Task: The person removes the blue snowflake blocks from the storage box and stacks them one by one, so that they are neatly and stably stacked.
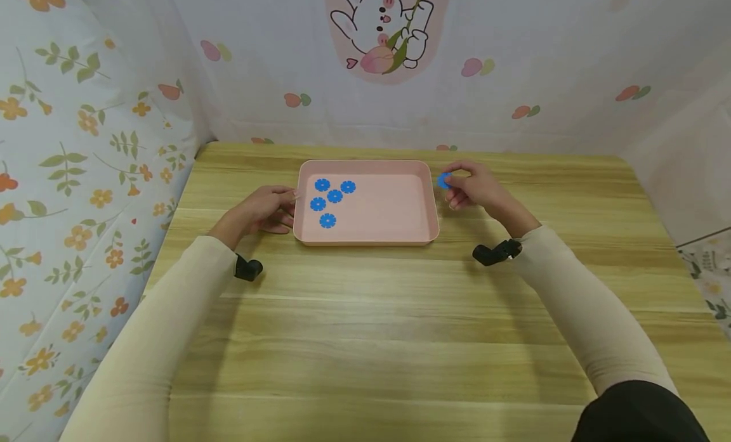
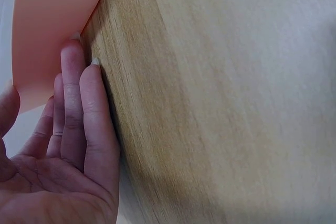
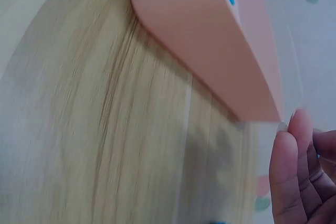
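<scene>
A shallow pink tray (image 1: 388,210) stands on the table, with several blue notched plastic discs (image 1: 334,196) lying flat in its left half. At the tray's left end, my left hand (image 1: 265,208) holds the side wall, thumb by the rim and long fingers (image 2: 73,103) along the outside. Just beyond the right end, my right hand (image 1: 474,187) pinches another blue notched disc (image 1: 443,180) between thumb and fingers. Only a sliver of that disc shows behind the fingers (image 3: 286,177) in the right wrist view.
The wooden table (image 1: 365,328) stretches in front of the tray. A patterned curtain (image 1: 257,61) hangs behind it, and a flowered cloth (image 1: 85,175) borders the left side. Something small and blue (image 3: 218,222) peeks in at the right wrist view's lower edge.
</scene>
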`<move>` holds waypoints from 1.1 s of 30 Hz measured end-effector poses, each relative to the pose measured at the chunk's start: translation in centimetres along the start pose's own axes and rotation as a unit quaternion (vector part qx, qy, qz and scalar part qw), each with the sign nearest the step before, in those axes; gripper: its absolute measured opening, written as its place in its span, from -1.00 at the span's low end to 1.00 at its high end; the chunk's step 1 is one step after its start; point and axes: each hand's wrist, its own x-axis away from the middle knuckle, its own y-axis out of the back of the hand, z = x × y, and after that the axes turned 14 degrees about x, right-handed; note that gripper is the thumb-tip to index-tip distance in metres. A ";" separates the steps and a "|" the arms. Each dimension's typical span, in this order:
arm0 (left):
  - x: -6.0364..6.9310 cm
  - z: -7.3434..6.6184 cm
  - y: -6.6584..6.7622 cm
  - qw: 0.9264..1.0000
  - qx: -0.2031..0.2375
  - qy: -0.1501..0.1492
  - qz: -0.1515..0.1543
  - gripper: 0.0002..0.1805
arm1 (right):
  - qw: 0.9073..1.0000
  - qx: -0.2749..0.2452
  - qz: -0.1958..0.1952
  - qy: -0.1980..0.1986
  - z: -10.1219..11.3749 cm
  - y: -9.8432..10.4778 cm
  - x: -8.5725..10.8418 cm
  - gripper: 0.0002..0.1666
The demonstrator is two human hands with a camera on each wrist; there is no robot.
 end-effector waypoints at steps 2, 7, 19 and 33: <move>0.0 0.0 0.0 1.000 0.001 -0.001 -0.003 -0.40 | 1.000 -0.001 -0.009 -0.005 -0.5 0.4 0.2 -0.53; 0.0 0.0 -0.1 1.000 0.000 -0.003 -0.007 -0.41 | 0.999 -0.015 -0.030 -0.020 -1.9 1.2 0.5 -0.50; 0.1 0.0 -0.1 1.000 0.005 0.002 -0.002 -0.42 | 0.997 -0.033 -0.058 -0.043 -4.8 2.5 1.1 -0.45; -0.1 0.1 0.0 1.000 0.009 0.000 -0.003 -0.43 | 0.995 -0.046 -0.047 -0.070 -6.2 2.6 1.2 -0.47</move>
